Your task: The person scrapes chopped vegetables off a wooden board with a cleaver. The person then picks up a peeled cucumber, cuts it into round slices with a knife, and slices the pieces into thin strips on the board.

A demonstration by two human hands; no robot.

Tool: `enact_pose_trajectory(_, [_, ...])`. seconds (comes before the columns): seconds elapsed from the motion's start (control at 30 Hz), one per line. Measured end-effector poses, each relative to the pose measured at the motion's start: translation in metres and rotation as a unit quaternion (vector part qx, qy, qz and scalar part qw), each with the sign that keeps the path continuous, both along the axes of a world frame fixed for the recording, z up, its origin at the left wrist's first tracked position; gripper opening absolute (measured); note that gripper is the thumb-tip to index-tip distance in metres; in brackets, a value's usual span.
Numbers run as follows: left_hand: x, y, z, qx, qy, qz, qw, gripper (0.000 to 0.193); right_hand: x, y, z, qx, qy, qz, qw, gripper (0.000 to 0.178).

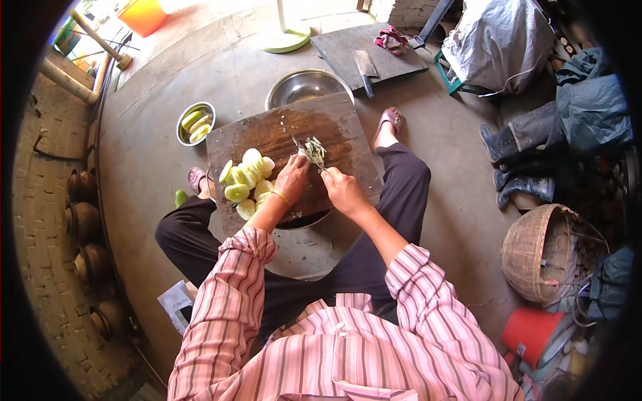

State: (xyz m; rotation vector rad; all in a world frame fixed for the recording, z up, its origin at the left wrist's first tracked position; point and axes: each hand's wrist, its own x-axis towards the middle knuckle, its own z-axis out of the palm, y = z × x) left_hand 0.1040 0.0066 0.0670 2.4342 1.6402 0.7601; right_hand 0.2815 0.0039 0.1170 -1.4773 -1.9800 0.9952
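A dark, wet wooden cutting board lies across in front of me, between my knees. My right hand is closed round the handle of a knife, its narrow blade pointing up and left over the board. Beside the blade, my left hand has its fingers bent and pressed down on pale vegetable slices, mostly hidden under them. Thin cut shreds lie just past the blade. To the left of my left hand is a heap of round, green-rimmed slices, looking like cucumber or gourd.
A metal bowl with green vegetable pieces stands left of the board. Behind the board is a wide steel basin. Farther back, a cleaver and a cloth rest on a dark board. A wicker basket and red bucket stand at right.
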Motion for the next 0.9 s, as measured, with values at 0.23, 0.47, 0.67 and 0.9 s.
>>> enact_pose_trajectory(0.23, [0.004, 0.001, -0.001, -0.087, 0.000, -0.002, 0.996, 0.040, -0.004, 0.005, -0.023, 0.011, 0.082, -0.043, 0.996, 0.026])
enact_pose_trajectory(0.47, [-0.001, -0.002, 0.000, -0.001, 0.005, -0.005, 1.000, 0.029, 0.004, -0.004, -0.001, 0.014, 0.028, 0.001, 1.000, 0.030])
enact_pose_trajectory(0.67, [0.008, 0.002, -0.001, -0.063, -0.008, 0.000, 0.998, 0.037, -0.001, 0.003, -0.024, 0.003, 0.024, -0.059, 0.998, 0.031])
enact_pose_trajectory(0.9, [-0.001, -0.003, -0.005, -0.049, -0.026, 0.011, 0.998, 0.035, 0.009, -0.010, 0.002, 0.010, 0.048, 0.001, 0.999, 0.030])
